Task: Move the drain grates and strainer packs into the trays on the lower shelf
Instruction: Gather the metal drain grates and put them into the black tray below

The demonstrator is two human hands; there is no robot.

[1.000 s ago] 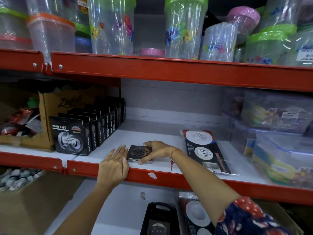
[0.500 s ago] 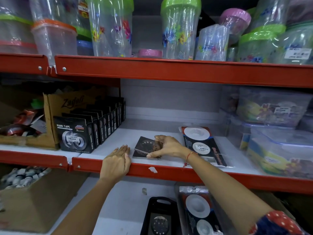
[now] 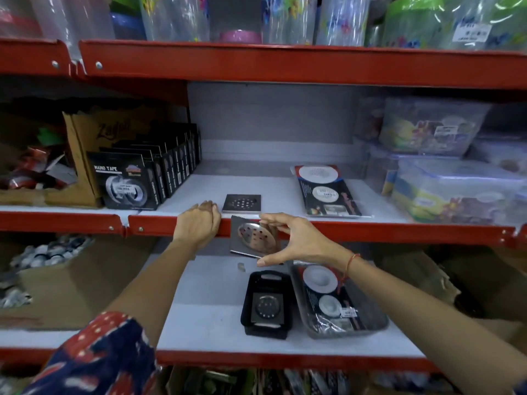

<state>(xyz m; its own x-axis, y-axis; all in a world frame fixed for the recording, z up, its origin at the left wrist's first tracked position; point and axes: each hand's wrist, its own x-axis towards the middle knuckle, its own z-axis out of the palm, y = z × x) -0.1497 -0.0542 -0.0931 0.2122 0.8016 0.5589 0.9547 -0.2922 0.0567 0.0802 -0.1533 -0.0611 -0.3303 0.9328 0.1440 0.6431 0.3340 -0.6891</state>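
Observation:
My right hand (image 3: 296, 240) grips a square metal drain grate (image 3: 251, 238), tilted, in front of the red edge of the middle shelf and above the lower shelf. A second drain grate (image 3: 241, 203) lies flat on the middle shelf. My left hand (image 3: 198, 223) rests on that shelf's red edge, fingers curled over it, holding nothing. On the lower shelf a black tray (image 3: 251, 326) holds one grate (image 3: 268, 307). Beside it a clear tray (image 3: 379, 326) holds a strainer pack (image 3: 328, 295). Another strainer pack (image 3: 325, 191) lies on the middle shelf.
Black nano tape boxes (image 3: 128, 183) and a cardboard box (image 3: 85, 155) stand left on the middle shelf. Plastic containers (image 3: 450, 178) fill its right side. Cardboard boxes (image 3: 57, 283) flank the trays below. Plastic jars line the top shelf (image 3: 285, 62).
My right hand lifted the top grate off the stack and brought it out past the shelf edge and downward. One grate stays on the shelf. My left hand stayed on the edge.

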